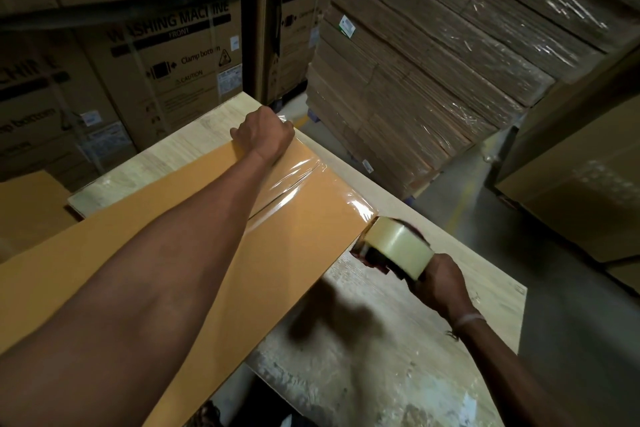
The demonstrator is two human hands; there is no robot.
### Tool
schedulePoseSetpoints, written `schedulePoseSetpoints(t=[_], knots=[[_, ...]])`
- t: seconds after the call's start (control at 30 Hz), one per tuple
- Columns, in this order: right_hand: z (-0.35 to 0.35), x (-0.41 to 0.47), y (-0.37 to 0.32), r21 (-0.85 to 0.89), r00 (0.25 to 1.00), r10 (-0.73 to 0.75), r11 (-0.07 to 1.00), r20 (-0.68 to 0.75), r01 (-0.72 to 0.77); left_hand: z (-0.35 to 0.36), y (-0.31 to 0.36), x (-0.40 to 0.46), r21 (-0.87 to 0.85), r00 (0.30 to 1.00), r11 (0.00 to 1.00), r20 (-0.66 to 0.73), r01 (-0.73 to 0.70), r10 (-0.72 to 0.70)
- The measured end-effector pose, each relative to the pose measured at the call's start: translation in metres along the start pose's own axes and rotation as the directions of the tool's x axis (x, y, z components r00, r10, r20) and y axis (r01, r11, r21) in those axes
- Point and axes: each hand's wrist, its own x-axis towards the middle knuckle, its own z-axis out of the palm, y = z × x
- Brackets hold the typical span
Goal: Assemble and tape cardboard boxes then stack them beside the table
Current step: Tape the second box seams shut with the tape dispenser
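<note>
A tan cardboard box lies on the pale wooden table. A strip of clear shiny tape runs along its centre seam, from the far end to the near right edge. My left hand is closed into a fist and presses on the far end of the box, where the tape starts. My right hand grips the handle of a tape dispenser with a clear tape roll. The dispenser sits at the box's right edge, where the tape ends.
Large printed washing machine cartons stand behind the table. A shrink-wrapped pallet of flat cardboard rises at the back right. More cartons stand at the right across a strip of concrete floor. Another tan box sits low at the left.
</note>
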Motion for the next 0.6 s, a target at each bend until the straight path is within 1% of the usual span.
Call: schedulePoseSetpoints(t=[0.1,0.17,0.23,0.33,0.37,0.4,0.5,0.6], knots=[[-0.001,-0.007,-0.011,-0.025,0.997,0.056,0.998,-0.049,-0.057,-0.001,-0.001,0.001,-0.006,1.000,1.000,-0.001,0.004,-0.004],[0.001,-0.014,-0.015,0.002,0.991,0.029,1.000,-0.133,-0.029,-0.001,-0.002,0.002,-0.013,1.000,1.000,0.007,-0.010,0.011],[0.007,-0.017,-0.014,-0.018,0.980,-0.032,0.999,-0.199,0.029,0.001,-0.004,0.002,-0.015,1.000,1.000,0.005,-0.023,0.024],[0.019,-0.019,-0.007,-0.056,0.979,-0.032,0.998,-0.199,0.021,0.003,-0.007,0.003,-0.017,0.999,0.999,-0.003,-0.036,0.036],[0.023,-0.022,-0.004,-0.042,0.980,0.002,0.999,-0.200,-0.011,0.003,-0.006,0.002,-0.020,0.999,0.999,-0.004,-0.035,0.035],[0.030,-0.024,0.003,-0.018,0.976,0.017,1.000,-0.216,-0.021,0.003,-0.006,0.002,-0.024,0.999,0.999,-0.002,-0.032,0.032],[0.037,-0.037,0.009,0.143,0.967,0.095,0.988,-0.238,-0.062,0.000,-0.005,0.003,-0.025,1.000,1.000,0.016,0.000,0.001],[0.032,-0.037,0.002,0.268,0.938,0.134,0.962,-0.320,-0.046,0.001,0.000,0.004,0.018,0.998,0.999,0.045,0.041,-0.042]])
